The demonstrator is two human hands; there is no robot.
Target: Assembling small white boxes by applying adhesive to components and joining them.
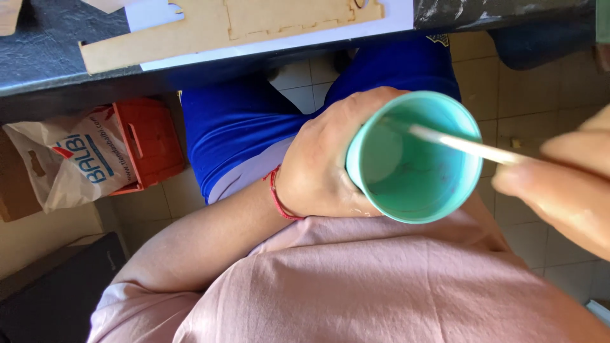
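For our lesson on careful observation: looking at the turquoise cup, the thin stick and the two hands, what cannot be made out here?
- Head view: the stick tip is blurred inside the turquoise cup.
- The cup's outside and the left hand fingers are hidden behind the cup.
- The right hand is blurred and cut off by the right edge.
- The cup's contents are unclear.

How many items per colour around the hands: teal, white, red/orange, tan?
Teal: 1, cup held by left hand
White: 2, stick in right hand; plastic bag
Red/orange: 2, wrist string; crate
Tan: 1, cut wooden sheet
Total: 6
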